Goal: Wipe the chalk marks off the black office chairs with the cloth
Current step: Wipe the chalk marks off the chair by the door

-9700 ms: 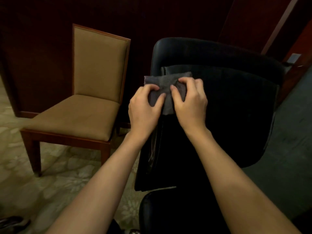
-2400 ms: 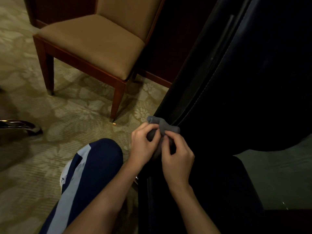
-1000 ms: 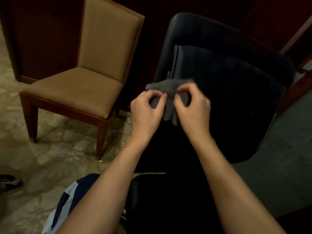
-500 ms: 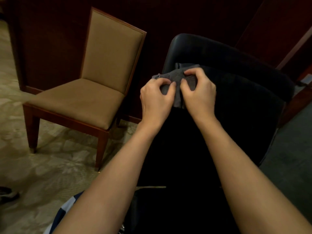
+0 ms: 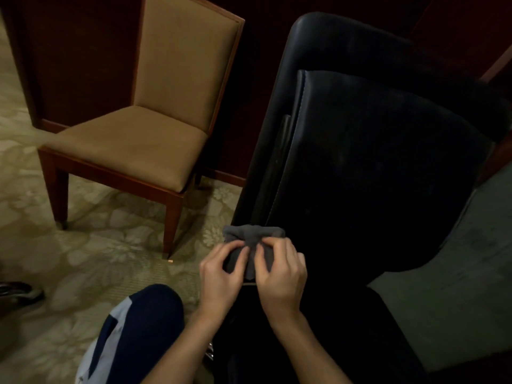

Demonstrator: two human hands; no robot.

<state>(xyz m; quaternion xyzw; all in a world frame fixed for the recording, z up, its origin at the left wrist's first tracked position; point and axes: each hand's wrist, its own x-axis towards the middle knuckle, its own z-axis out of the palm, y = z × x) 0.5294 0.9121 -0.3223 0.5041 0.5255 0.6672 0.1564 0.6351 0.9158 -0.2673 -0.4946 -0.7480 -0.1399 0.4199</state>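
Patterned carpet [image 5: 83, 245] is stretching across the left, where a shoe [image 5: 19, 291] is peeking in at the edge and a tan chair [image 5: 155, 128] is standing against dark panelling. Just right of it, a knee [image 5: 144, 322] in dark trousers is bending toward the floor. Next, the left hand [image 5: 220, 273] is curling its fingers and pinching the cloth [image 5: 253, 239], which is bunching against the lower left edge of the black chair [image 5: 374, 167]'s backrest. The right hand [image 5: 281, 275] is pinching the same cloth from the other side, fingertips nearly meeting the left's. No chalk marks are showing clearly in this dim light, so a streak is likely going unnoticed along the seam. Because the cloth is wadding up small, it may be smearing chalk rather than lifting it, and a bunched wad may be slipping off the narrow edge if pressed hard.
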